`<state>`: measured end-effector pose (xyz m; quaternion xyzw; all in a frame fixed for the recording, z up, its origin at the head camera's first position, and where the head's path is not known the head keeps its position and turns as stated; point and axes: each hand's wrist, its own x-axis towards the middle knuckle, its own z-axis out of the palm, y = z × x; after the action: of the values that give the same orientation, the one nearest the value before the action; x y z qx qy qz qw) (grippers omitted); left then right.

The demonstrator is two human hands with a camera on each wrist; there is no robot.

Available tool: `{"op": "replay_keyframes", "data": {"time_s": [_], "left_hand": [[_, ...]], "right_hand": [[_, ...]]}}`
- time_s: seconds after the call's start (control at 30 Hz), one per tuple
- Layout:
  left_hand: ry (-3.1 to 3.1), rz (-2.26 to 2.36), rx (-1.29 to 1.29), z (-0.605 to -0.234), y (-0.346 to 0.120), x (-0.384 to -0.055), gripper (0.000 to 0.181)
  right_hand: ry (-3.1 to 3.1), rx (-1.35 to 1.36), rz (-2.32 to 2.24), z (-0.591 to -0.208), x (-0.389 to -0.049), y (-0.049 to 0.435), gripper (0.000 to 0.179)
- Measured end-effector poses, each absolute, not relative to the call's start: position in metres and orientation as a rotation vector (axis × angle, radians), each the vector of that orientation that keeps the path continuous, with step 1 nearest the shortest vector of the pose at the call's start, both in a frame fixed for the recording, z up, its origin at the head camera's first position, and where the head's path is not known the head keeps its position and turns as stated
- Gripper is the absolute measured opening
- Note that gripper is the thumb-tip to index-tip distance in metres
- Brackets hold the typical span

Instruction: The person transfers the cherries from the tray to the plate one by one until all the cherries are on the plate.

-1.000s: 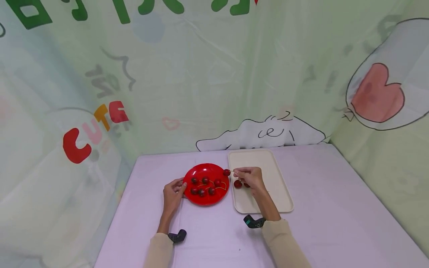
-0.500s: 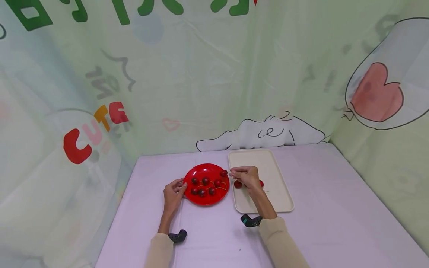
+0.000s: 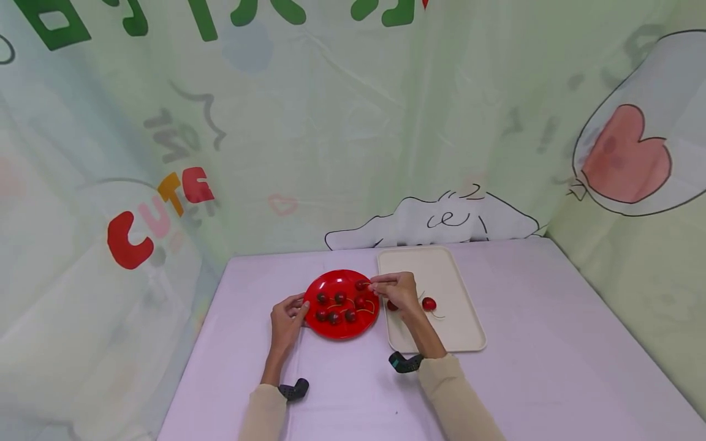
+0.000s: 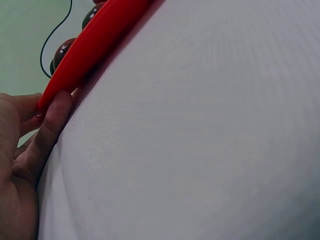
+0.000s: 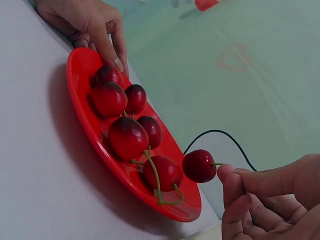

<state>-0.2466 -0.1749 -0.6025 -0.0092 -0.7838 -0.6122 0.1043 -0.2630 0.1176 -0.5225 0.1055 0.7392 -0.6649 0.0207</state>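
Note:
My left hand (image 3: 285,320) grips the left rim of a round red plate (image 3: 339,331), thumb on top and fingers beneath in the left wrist view. Several dark red cherries with green stems lie on the plate, among them a large cherry (image 5: 128,138) near its middle. Over the plate's right side, my right hand (image 3: 400,293) pinches the stem of another cherry (image 5: 199,166) between thumb and forefinger. That cherry hangs off the fingertips beside the plate's cherries in the right wrist view.
Right of the plate is a cream rectangular tray (image 3: 464,335), partly behind my right hand. One cherry (image 3: 429,304) lies in it, and a second cherry (image 3: 392,305) is half hidden by the hand. A printed cloth wall (image 3: 353,153) rises behind the lilac tabletop (image 3: 529,343).
My right hand has moved left with the cherry, from the gap between tray and plate to over the plate. More of the tray's right cherry shows. The left hand stays on the rim.

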Motion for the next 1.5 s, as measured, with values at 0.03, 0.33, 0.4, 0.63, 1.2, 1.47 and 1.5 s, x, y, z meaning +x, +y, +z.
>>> {"op": "replay_keyframes", "data": {"time_s": [0.03,0.33,0.4,0.63,1.2,1.47,1.5], "left_hand": [[-2.309,-1.808,-0.028,-0.604,-0.175,-0.247,0.033],[-2.289,-1.835,-0.049,-0.605,-0.169,-0.25,0.033],[-2.292,-1.834,-0.05,-0.604,-0.168,-0.249,0.033],[-2.293,-1.844,-0.05,-0.603,-0.167,-0.249,0.034],[-2.289,-1.81,-0.027,-0.606,-0.175,-0.249,0.033],[-2.296,-1.799,-0.023,-0.607,-0.176,-0.25,0.032],[-2.296,-1.799,-0.022,-0.607,-0.176,-0.251,0.032]], "right_hand": [[2.306,0.325,-2.054,-0.523,-0.264,0.116,0.022],[2.479,0.261,-1.979,-0.531,-0.266,0.109,0.014],[2.526,0.228,-1.956,-0.532,-0.267,0.108,0.013],[2.665,0.18,-1.812,-0.535,-0.268,0.109,0.009],[2.946,-0.097,-1.595,-0.542,-0.275,0.109,0.01],[2.949,-0.089,-1.534,-0.537,-0.27,0.11,0.009],[2.943,-0.085,-1.534,-0.536,-0.27,0.11,0.009]]}}
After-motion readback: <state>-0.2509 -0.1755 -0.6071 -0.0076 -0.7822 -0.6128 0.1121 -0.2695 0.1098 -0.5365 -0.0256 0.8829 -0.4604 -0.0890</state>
